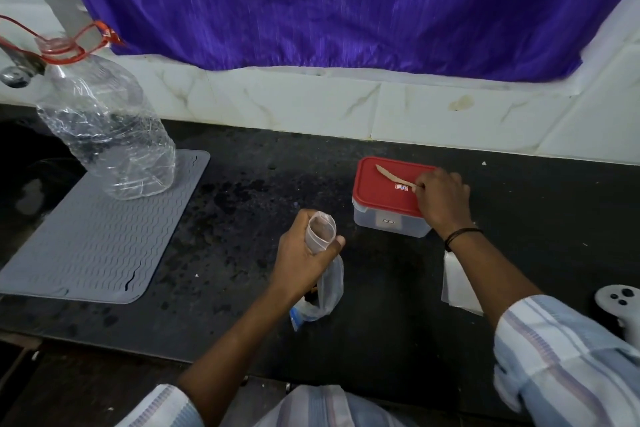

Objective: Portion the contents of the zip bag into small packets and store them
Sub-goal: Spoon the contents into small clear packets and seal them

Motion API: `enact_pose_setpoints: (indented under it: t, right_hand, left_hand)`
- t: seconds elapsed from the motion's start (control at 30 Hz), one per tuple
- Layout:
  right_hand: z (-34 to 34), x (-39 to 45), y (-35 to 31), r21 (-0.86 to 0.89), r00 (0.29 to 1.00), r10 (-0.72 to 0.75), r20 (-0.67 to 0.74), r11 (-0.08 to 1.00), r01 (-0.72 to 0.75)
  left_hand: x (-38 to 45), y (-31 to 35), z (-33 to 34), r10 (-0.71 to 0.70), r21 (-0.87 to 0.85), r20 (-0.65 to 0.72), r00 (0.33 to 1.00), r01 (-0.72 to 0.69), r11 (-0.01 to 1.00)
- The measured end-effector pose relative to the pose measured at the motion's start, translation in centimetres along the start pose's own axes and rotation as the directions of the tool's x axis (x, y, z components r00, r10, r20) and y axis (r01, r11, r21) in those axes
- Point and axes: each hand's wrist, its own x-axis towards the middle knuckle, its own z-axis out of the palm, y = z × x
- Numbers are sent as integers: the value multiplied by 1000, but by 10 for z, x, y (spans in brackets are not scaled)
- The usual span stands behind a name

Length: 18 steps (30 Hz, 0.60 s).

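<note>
Head view: unreadable label (pixel 401 187) on red lid (pixel 381 191)

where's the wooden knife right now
In the head view, the wooden knife lies on the red lid of the plastic container, right of centre on the dark counter, its handle end pinched by the right hand.

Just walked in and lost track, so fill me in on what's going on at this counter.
A person is portioning at a dark counter. The left hand grips a clear plastic bag upright, its mouth held open. The right hand pinches the handle of a small wooden spoon lying on the red lid of a closed container. A few flat clear packets lie under the right forearm. Nothing looks scooped yet.
</note>
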Motion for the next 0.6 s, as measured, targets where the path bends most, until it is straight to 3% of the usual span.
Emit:
enact_pose_setpoints:
  t: [0.1, 0.17, 0.27, 0.37, 0.47, 0.6]
  right_hand:
    - [-7, -6, -4, 61, 1000, -29, 2, 998, 29]
    - [-15, -17, -10, 228, 999, -40, -11, 973, 42]
    - [-32, -49, -33, 558, 999, -50, -1, 829, 42]
    - [-40, -92, -58, 676, 988, -156, -23, 726, 130]
    - [-36, -131, -74, 678, 966, -255, -39, 704, 213]
    - [-12, -165, -92, 475, 928, -372, -18, 813, 336]
  left_hand:
    - [2, 1, -1, -12, 8, -8, 1000, 12, 1000]
    - [3, 2, -3, -19, 14, -23, 1000, 19, 1000]
    - [4, 1, -10, -21, 13, -73, 997, 22, 1000]
    - [1, -2, -21, -33, 4, -129, 991, 34, 999]
    - [-4, -9, -30, -46, 16, -160, 986, 49, 999]
    - [-13, -23, -37, -81, 34, -184, 979, 89, 995]
